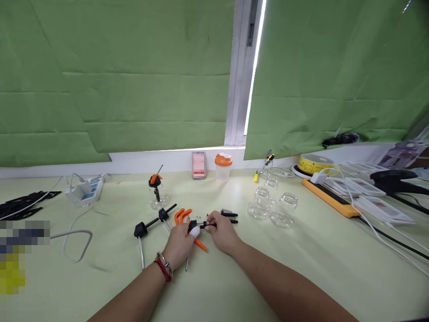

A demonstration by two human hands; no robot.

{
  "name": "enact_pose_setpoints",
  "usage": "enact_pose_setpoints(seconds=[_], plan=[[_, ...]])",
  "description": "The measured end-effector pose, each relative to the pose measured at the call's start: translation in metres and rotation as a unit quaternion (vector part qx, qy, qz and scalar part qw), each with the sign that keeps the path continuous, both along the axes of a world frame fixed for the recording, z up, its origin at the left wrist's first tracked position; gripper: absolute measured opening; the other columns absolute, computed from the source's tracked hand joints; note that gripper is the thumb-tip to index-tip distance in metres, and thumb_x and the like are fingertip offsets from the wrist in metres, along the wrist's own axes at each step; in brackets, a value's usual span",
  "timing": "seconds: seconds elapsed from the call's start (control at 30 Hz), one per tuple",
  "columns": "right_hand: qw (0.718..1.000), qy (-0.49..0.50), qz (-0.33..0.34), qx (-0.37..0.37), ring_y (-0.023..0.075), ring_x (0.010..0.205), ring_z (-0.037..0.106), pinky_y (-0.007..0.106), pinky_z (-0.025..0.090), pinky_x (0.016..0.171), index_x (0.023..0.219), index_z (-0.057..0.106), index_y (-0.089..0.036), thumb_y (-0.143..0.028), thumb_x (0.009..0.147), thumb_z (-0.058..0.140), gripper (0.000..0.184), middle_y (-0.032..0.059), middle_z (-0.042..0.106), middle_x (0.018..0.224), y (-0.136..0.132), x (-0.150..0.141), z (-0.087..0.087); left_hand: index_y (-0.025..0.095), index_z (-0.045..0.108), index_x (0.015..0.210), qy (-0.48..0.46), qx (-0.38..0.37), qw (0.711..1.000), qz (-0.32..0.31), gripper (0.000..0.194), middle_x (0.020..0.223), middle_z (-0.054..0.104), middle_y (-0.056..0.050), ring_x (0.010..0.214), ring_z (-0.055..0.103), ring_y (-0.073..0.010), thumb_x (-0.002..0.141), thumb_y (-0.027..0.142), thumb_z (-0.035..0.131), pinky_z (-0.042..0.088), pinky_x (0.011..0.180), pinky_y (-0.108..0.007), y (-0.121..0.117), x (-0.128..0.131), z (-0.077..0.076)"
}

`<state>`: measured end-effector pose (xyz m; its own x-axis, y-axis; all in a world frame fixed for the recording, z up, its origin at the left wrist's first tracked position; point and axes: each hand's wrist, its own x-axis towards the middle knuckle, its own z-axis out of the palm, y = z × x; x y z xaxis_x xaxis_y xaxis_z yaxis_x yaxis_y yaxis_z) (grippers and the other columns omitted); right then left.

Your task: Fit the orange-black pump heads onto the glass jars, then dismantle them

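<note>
My left hand [181,243] and my right hand [223,232] meet over the pale green table [234,286]. Both are closed on a small black pump part [203,225] held between them. A white wrap covers one left fingertip. An orange lever [200,244] lies under my left hand, and two more orange levers [182,214] lie just behind it. Black pump pieces with metal rods [145,230] lie to the left. Black springs and small parts [229,215] sit just past my right hand.
Several clear glass cups [272,206] stand to the right. An assembled cup with an orange-topped pump [156,192], a power strip [84,189] with cables, an orange-lidded jar [223,167], a yellow tape roll [315,164] and stacked cards [368,197] ring the work area.
</note>
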<state>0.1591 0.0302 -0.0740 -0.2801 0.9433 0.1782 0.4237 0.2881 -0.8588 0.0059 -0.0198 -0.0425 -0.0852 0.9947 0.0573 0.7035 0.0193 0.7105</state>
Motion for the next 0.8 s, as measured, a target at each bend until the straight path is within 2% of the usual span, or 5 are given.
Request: enact_pose_setpoints(seconds=[0.27, 0.4, 0.53, 0.67, 0.8], plan=[[1.0, -0.011, -0.016, -0.005, 0.0163, 0.074, 0.058, 0.026, 0.043, 0.068, 0.083, 0.059, -0.019, -0.013, 0.072, 0.057, 0.013, 0.0023, 0.063, 0.079, -0.0009, -0.0005, 0.0003, 0.021, 0.041, 0.058, 0.001, -0.005, 1.0, 0.004, 0.03, 0.054, 0.043, 0.002, 0.052, 0.042, -0.0165, 0.08, 0.041, 0.044, 0.03, 0.051, -0.028, 0.0002, -0.0001, -0.001], [1.0, -0.004, -0.008, -0.014, 0.0163, 0.073, 0.058, 0.027, 0.044, 0.068, 0.092, 0.06, -0.02, -0.015, 0.074, 0.056, 0.019, 0.0019, 0.063, 0.079, -0.0011, 0.0, 0.0011, 0.022, 0.041, 0.058, 0.002, -0.001, 1.0, -0.003, 0.029, 0.053, 0.044, 0.001, 0.052, 0.043, -0.0169, 0.08, 0.041, 0.044, 0.03, 0.05, -0.028, 0.0007, -0.0005, -0.0011], [1.0, -0.009, 0.0, -0.03, 0.0172, 0.079, 0.06, 0.027, 0.045, 0.072, 0.089, 0.062, -0.019, -0.014, 0.074, 0.056, 0.017, 0.0039, 0.065, 0.085, 0.0007, 0.0003, 0.0016, 0.022, 0.039, 0.056, 0.003, -0.007, 1.0, 0.002, 0.031, 0.054, 0.045, 0.001, 0.052, 0.042, -0.0162, 0.08, 0.04, 0.044, 0.029, 0.05, -0.028, 0.0004, 0.0007, -0.001], [0.999, -0.01, 0.006, -0.033, 0.0169, 0.077, 0.059, 0.027, 0.045, 0.071, 0.099, 0.06, -0.019, -0.015, 0.074, 0.056, 0.025, 0.0036, 0.063, 0.083, 0.0032, -0.0002, -0.001, 0.021, 0.04, 0.057, 0.025, -0.008, 1.0, 0.008, 0.03, 0.056, 0.045, 0.001, 0.053, 0.042, -0.0162, 0.081, 0.04, 0.045, 0.028, 0.05, -0.028, 0.0004, 0.0026, -0.0024], [1.0, -0.016, 0.0, -0.02, 0.016, 0.073, 0.057, 0.026, 0.043, 0.067, 0.088, 0.059, -0.019, -0.015, 0.073, 0.057, 0.016, 0.002, 0.062, 0.079, 0.0037, -0.0014, -0.0042, 0.022, 0.039, 0.057, 0.047, -0.01, 0.999, 0.02, 0.03, 0.056, 0.045, 0.0, 0.054, 0.043, -0.0167, 0.081, 0.039, 0.044, 0.028, 0.05, -0.028, 0.0012, 0.003, -0.0038]])
